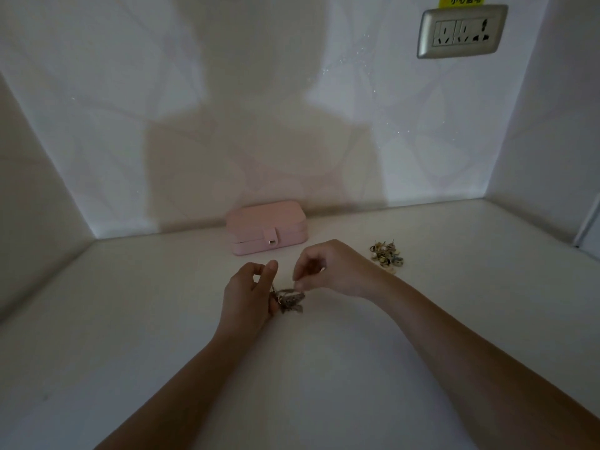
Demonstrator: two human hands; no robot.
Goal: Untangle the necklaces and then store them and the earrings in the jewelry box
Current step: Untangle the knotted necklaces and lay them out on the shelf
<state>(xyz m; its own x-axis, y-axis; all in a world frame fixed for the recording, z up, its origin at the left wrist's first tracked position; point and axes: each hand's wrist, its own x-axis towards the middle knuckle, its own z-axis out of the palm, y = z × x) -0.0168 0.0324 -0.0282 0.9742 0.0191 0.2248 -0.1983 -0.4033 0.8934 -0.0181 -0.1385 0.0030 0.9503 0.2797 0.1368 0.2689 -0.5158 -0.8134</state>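
Lying just below the middle of the frame, a tangled clump of dull metallic necklace chains (290,301) is held between two bare hands over the white tabletop (130,319). Whether the clump rests on the surface or hangs just above it cannot be told in the dim light. Its left edge is gripped by the left hand (248,295), whose fingers are curled round the chains, with the thumb and forefinger raised above them. A thin strand at the top of the clump is pinched by the fingertips of the right hand (336,271), which is held knuckles-up just to the right and slightly higher in the frame. Both forearms are bare and enter from the bottom edge.

Above the hands, a pink rectangular jewelry box (266,227) is set at the back of the tabletop, against the wall. Its lid is down and its small strap is fastened with a snap at the front. To the right of the right hand, and apart from it, a heap of small gold-coloured earrings (386,256) is spread on the tabletop.

On the pale back wall (97,108) the shadow of a person is cast. In the upper right corner a silver-framed wall socket (462,30) is mounted, with a yellow label (456,0) above it.
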